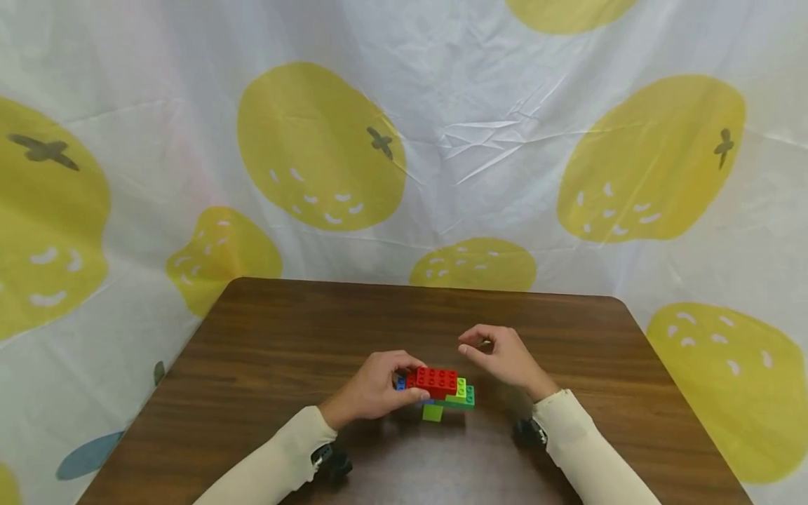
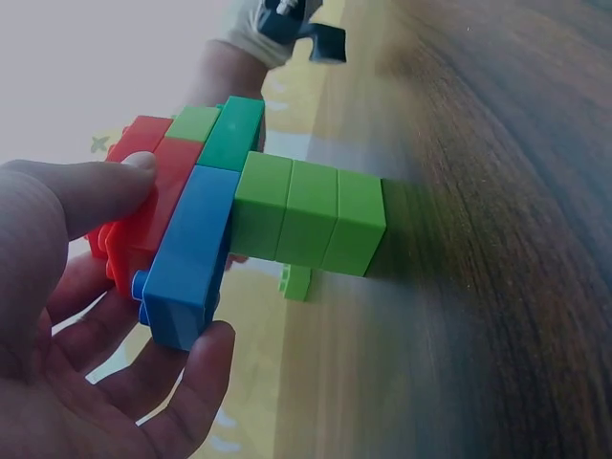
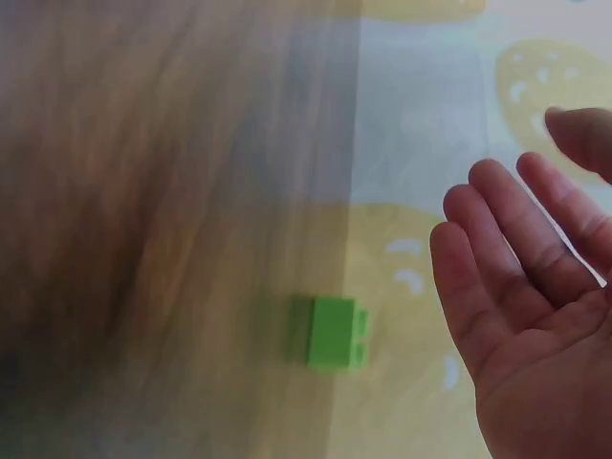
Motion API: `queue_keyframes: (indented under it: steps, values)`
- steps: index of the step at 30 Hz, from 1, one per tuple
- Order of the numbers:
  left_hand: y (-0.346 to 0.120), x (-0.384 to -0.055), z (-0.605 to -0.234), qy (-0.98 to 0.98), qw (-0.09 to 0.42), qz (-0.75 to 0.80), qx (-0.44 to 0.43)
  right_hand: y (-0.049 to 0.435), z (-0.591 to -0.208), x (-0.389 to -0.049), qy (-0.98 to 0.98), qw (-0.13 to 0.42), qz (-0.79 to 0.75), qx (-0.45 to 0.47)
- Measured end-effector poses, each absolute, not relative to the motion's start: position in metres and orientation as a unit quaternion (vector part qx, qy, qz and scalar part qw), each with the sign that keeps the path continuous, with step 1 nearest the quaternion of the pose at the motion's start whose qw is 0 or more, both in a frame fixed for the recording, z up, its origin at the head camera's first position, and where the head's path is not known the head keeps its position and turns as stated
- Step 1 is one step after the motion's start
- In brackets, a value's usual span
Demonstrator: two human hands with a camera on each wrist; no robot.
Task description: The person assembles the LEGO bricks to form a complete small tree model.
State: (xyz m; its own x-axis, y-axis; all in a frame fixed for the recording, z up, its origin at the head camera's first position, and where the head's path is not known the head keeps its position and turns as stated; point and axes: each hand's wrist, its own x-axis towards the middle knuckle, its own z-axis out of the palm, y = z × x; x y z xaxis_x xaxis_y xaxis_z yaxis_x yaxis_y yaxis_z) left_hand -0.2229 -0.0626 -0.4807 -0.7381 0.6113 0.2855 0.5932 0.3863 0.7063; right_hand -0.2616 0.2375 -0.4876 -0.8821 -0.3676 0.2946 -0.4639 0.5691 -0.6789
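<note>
My left hand [image 1: 381, 386] grips a toy brick build [image 1: 437, 381] from its left side, thumb at the front. On the build, red bricks [image 2: 172, 182] lie over a layer with a blue brick [image 2: 196, 249] and a dark green brick [image 2: 232, 134]. Beneath that layer is a column of light green bricks [image 2: 308, 212], its foot toward the table. To the right of the build, my right hand [image 1: 505, 354] hovers with loosely bent fingers and nothing in them. Its spread fingers [image 3: 507, 229] show in the right wrist view, near a loose light green brick [image 3: 333, 333] on the table.
The brown wooden table [image 1: 284, 322] has rounded far corners. Behind it and along its sides hangs a white cloth [image 1: 454, 161] printed with large yellow fruit. A dark wrist-worn camera [image 1: 331, 459] sits below my left sleeve, another [image 1: 529, 433] below my right.
</note>
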Motion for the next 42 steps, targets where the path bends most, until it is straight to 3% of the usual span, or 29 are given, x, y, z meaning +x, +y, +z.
queue_keyframes:
  steps: [16, 24, 42]
  values:
    - [-0.063, -0.221, -0.481, 0.840, 0.025, 0.418, 0.346, 0.259, -0.507, -0.300, -0.926, 0.056, 0.337, 0.158]
    - [-0.062, -0.222, -0.482, 0.841, 0.028, 0.415, 0.345, 0.262, -0.508, -0.302, -0.945, 0.019, 0.290, 0.149]
    - [-0.062, -0.221, -0.483, 0.843, 0.035, 0.420, 0.335, 0.259, -0.490, -0.292, -0.941, 0.017, 0.296, 0.164]
